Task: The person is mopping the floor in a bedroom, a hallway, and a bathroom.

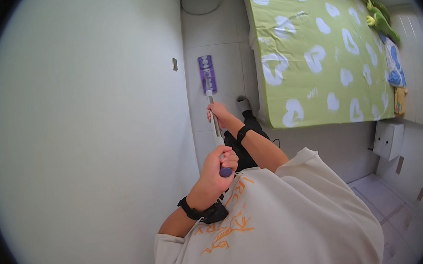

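Note:
A flat mop with a purple head lies against the tiled floor between the wall and the bed. Its pale pole slants back toward my body. My left hand wraps round the upper end of the pole, whose dark purple tip pokes out below the fist. Farther down the pole, my right hand is closed round the shaft. Black bands circle both wrists.
A bed with a green, heart-patterned sheet fills the right side. A white wall with an outlet runs along the left. A round-based stand is at the far end. My slippered foot stands beside the bed.

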{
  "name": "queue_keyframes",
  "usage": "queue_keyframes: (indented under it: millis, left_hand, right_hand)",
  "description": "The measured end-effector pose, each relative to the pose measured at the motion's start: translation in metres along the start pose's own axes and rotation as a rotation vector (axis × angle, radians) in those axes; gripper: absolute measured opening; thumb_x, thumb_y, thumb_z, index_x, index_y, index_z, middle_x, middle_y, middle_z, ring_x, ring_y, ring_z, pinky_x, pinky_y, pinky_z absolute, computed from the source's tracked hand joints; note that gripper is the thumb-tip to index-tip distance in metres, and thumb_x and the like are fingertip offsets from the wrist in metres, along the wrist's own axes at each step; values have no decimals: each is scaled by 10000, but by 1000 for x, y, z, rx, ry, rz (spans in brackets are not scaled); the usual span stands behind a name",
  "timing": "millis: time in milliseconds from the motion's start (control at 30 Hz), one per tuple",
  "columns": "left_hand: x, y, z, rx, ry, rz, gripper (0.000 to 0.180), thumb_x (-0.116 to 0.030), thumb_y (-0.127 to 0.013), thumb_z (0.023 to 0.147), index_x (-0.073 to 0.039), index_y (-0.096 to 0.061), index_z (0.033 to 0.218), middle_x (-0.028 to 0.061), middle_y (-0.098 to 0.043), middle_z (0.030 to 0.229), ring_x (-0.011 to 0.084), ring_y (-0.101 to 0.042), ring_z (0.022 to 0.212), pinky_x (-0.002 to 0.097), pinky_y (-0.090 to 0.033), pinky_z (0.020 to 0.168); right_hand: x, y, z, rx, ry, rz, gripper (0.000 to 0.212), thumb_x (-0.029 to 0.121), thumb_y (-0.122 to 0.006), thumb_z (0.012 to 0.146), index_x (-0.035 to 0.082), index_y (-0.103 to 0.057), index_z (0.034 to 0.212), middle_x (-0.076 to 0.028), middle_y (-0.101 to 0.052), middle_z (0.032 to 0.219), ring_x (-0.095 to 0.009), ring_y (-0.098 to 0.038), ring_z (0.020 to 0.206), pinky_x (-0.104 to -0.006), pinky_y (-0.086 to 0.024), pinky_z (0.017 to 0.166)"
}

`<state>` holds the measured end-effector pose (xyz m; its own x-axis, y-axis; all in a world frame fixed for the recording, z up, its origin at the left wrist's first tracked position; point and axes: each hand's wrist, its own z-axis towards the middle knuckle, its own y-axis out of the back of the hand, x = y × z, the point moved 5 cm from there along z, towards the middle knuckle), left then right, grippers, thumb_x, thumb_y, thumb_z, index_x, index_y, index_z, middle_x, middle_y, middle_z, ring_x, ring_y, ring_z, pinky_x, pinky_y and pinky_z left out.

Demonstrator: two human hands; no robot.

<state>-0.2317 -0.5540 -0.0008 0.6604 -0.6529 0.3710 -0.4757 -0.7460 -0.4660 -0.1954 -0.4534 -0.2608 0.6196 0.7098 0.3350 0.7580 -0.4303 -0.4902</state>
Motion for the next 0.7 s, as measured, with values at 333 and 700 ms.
queue_keyframes:
  millis: [333,700]
  left_hand:
    - [37,11,20,-5,55,16,209,-10,-496,808,-62,-350,667,4,-381,614,69,-370,494,180,-324,422]
    - [129,-11,70,26,192,98,222,-2,-451,843,-67,-321,675,-15,-349,598,45,-344,461,167,-302,382]
  right_hand:
    - [-28,17,-19,80,-15,152,50,58,-467,812,38,-438,777,-61,-476,566,-142,-451,445,-269,-399,407]
    - [42,146,-86,-145,100,160,59,51,-504,806,38,-447,795,-64,-460,566,-146,-464,441,-270,-408,389]
